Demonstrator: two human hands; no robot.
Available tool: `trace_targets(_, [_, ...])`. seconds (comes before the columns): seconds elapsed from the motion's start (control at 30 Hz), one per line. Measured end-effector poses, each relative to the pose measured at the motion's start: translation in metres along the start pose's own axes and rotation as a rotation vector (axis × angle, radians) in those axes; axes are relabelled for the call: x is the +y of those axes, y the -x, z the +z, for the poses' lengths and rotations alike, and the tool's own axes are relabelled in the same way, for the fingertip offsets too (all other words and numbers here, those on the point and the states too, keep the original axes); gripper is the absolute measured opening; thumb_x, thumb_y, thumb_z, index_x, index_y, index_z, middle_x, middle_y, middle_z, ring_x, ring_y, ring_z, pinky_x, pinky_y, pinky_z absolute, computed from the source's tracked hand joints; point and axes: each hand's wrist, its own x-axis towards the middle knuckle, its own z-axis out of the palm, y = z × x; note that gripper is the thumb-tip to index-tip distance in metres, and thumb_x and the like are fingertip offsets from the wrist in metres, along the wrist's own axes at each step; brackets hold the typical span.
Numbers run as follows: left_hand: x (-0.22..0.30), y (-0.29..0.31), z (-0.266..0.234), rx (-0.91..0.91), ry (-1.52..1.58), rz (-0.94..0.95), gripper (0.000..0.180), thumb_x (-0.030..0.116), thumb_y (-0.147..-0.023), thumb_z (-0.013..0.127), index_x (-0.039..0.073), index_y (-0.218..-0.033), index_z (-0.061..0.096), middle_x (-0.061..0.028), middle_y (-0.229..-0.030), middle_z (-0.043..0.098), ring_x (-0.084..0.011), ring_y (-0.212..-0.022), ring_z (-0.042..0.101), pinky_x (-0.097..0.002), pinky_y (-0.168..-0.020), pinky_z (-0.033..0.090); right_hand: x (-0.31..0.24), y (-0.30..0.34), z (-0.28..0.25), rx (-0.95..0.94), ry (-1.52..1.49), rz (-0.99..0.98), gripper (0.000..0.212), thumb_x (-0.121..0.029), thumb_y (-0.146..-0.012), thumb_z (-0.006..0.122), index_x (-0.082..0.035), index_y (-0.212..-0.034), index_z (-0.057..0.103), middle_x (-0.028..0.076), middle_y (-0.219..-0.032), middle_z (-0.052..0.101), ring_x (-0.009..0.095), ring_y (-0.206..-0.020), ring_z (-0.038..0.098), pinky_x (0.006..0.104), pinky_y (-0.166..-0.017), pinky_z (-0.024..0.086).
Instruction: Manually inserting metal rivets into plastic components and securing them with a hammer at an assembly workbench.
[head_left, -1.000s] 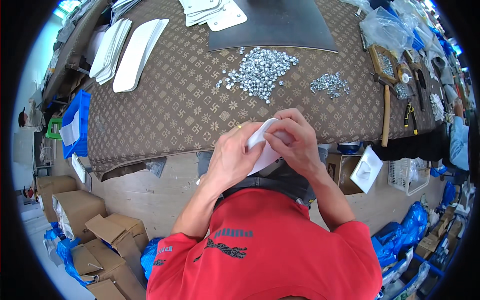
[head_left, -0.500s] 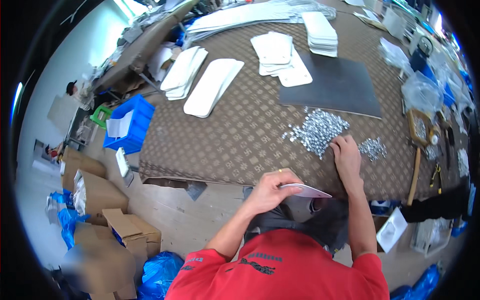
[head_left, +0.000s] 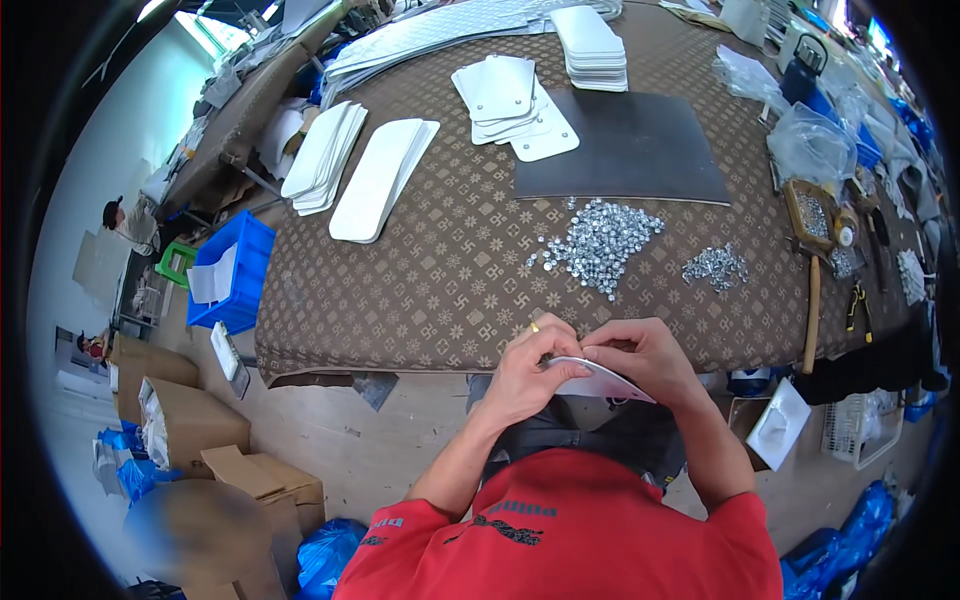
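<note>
My left hand point(head_left: 527, 372) grips a thin white panel point(head_left: 606, 383) with rounded corners at the table's near edge, thumb on top. At the panel's far edge my right hand point(head_left: 652, 362) is closed, its thumb and fingertips pinched together beside the left fingers. Whatever small thing lies between those right fingertips is hidden. Beyond the hands, a large pile of small shiny metal fasteners point(head_left: 603, 243) lies on the brown patterned cloth. To its right is a smaller pile of metal pieces point(head_left: 715, 267).
A dark flat board point(head_left: 640, 150) lies behind the piles. Stacks of white panels point(head_left: 384, 180) stand at the left, with more panels point(head_left: 545, 135) partly on the board. At right lie a hammer point(head_left: 812, 310), yellow-handled pliers point(head_left: 857, 305) and a wooden tray point(head_left: 808, 212). A blue crate point(head_left: 255, 262) stands left.
My right hand has left the fastener pile and come back to the panel in my left hand. The view has shifted slightly, and the left hand still holds the panel.
</note>
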Motion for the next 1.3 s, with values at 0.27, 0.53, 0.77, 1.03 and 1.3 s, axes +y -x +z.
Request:
trace_targets(0.27, [0.002,-0.01,0.006,0.021,-0.032,-0.003,0.018,-0.005,-0.077,0.079,0.003,-0.086,0.066,-0.0059,-0.096,0.061,-0.0157,-0.087,0.06,-0.0276,-0.076,0.048,-0.012,0.002,-0.014,-0.011,0.255,-0.162,0.016,-0.008,-0.092,0.071,-0.002,-0.106,0.076,0.007,-0.09,0.075,0.008,-0.082,0.065,0.0268,-0.074,0.052])
trace_targets(0.53, [0.004,-0.026,0.001,0.076,-0.257,0.073,0.016,-0.005,-0.084,0.073,0.0,-0.099,0.071,-0.0067,-0.103,0.064,-0.0128,-0.088,0.061,-0.025,-0.074,0.049,-0.002,-0.012,-0.029,-0.023,0.335,-0.442,0.02,-0.007,-0.097,0.064,-0.003,-0.113,0.075,0.008,-0.097,0.075,0.013,-0.088,0.068,0.0294,-0.078,0.053])
trace_targets(0.77, [-0.021,-0.016,-0.043,0.362,-0.191,-0.091,0.014,0.001,-0.093,0.07,-0.003,-0.107,0.071,-0.0072,-0.106,0.07,-0.0155,-0.092,0.065,-0.0294,-0.082,0.054,0.011,-0.004,-0.064,0.438,0.02,-0.182,0.019,-0.008,-0.098,0.064,0.001,-0.113,0.072,0.006,-0.099,0.075,0.014,-0.091,0.069,0.0304,-0.081,0.055])
trace_targets(1.03, [-0.047,0.01,-0.075,0.926,0.395,-0.265,0.04,0.003,-0.094,0.07,-0.004,-0.132,0.056,-0.0122,-0.118,0.067,-0.0198,-0.106,0.064,-0.0332,-0.093,0.052,0.076,0.016,-0.147,0.98,0.969,-0.233,0.021,-0.013,-0.088,0.075,-0.001,-0.106,0.072,0.012,-0.096,0.067,0.025,-0.087,0.067,0.0347,-0.08,0.053])
trace_targets(1.3, [-0.023,-0.008,-0.095,0.425,-0.166,-0.455,0.06,0.009,-0.086,0.079,-0.002,-0.139,0.053,-0.0134,-0.119,0.067,-0.023,-0.106,0.065,-0.0355,-0.094,0.052,0.068,0.026,-0.156,1.06,1.085,-0.083,0.014,-0.014,-0.093,0.07,-0.003,-0.102,0.072,0.012,-0.093,0.068,0.027,-0.083,0.067,0.0358,-0.076,0.052])
